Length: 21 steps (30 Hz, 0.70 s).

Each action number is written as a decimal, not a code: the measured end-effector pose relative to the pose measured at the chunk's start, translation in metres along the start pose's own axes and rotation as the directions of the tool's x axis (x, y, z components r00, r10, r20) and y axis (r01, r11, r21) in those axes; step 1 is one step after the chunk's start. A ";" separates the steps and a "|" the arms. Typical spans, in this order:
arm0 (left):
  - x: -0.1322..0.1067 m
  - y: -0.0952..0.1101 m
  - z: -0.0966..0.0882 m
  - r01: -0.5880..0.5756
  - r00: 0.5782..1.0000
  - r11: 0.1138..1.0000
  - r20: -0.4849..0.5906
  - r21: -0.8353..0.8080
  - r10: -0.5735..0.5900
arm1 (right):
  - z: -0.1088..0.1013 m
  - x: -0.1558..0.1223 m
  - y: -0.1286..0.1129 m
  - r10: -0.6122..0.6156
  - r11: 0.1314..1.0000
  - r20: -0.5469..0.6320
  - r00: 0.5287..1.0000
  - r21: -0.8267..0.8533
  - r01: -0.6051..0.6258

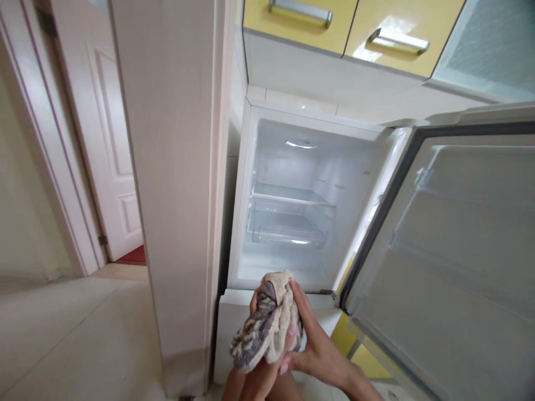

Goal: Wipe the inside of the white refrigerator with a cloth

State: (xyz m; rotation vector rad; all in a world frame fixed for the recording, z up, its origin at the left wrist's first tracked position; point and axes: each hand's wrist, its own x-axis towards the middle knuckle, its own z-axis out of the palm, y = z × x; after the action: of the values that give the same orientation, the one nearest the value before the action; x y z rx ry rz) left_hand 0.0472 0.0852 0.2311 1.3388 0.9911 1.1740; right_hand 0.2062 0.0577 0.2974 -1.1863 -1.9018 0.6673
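Observation:
Both my hands hold a bunched beige and grey-striped cloth [267, 323] low in the middle of the view, just in front of an open fridge [292, 195]. My right hand [317, 345] wraps its fingers around the cloth's right side. My left hand [251, 379] grips it from underneath and is mostly hidden by the cloth. The fridge compartment is lit and bare, with a glass shelf [290, 195] and a clear drawer [286, 228] inside.
The fridge door [451, 267] stands swung open to the right, its inner racks bare. A tall pale panel [175, 195] flanks the fridge on the left. Yellow cupboards with metal handles [355, 22] hang above. A white room door [112, 156] stands at far left over a tiled floor.

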 end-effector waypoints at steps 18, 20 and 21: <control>0.015 0.067 -0.015 -0.116 0.978 0.905 0.111 -0.410 0.176 | 0.009 0.083 0.001 0.052 0.960 -0.609 0.791 0.248 0.128; 0.019 0.055 -0.012 -0.166 0.979 0.900 0.042 -0.402 0.199 | -0.002 0.092 0.011 0.131 0.948 -0.678 0.723 0.299 0.108; 0.023 0.047 -0.010 -0.172 0.981 0.911 0.016 -0.374 0.192 | -0.009 0.096 0.016 0.166 0.938 -0.697 0.697 0.330 0.107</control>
State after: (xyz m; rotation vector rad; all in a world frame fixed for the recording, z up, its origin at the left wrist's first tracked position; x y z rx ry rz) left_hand 0.0385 0.1042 0.2796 1.1650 0.5750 1.3813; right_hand 0.1967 0.1516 0.3226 -1.0331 -1.0410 0.4279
